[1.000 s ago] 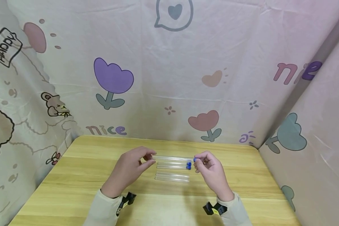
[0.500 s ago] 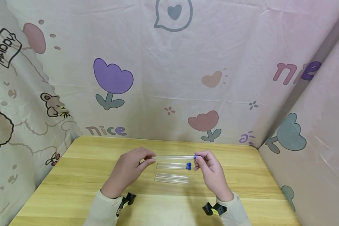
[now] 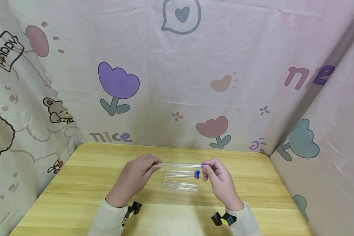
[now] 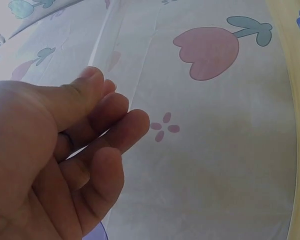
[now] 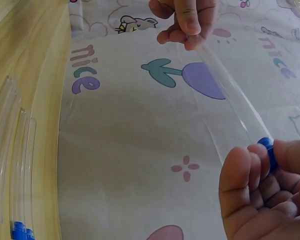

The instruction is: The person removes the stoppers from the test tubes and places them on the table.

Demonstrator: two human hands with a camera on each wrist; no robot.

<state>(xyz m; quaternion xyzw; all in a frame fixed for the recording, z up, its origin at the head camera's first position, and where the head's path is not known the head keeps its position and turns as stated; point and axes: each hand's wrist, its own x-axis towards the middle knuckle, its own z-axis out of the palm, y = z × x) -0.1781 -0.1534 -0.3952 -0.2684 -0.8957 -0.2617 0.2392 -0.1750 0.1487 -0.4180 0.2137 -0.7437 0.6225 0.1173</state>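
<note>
Between my two hands a clear test tube (image 3: 181,165) lies level above the table. My left hand (image 3: 135,175) pinches its left end between thumb and fingertips; in the left wrist view that pinched end is hidden behind the thumb. With thumb and index finger, my right hand (image 3: 221,178) grips the blue cap (image 5: 268,152) at the tube's right end. How deep the cap sits cannot be told. Below the held tube, two tubes with blue caps (image 3: 180,173) rest side by side on the table. Nearer me lie uncapped clear tubes (image 3: 180,186), parallel to them.
The light wooden table (image 3: 76,196) ends at a printed curtain (image 3: 171,82) behind and at both sides. A small black camera (image 3: 132,209) is strapped at each wrist, over pale sleeves (image 3: 106,218).
A second ago the blue cap was at the tube's right end with more of it showing; now my right fingers cover most of it. Both hands have barely moved.
</note>
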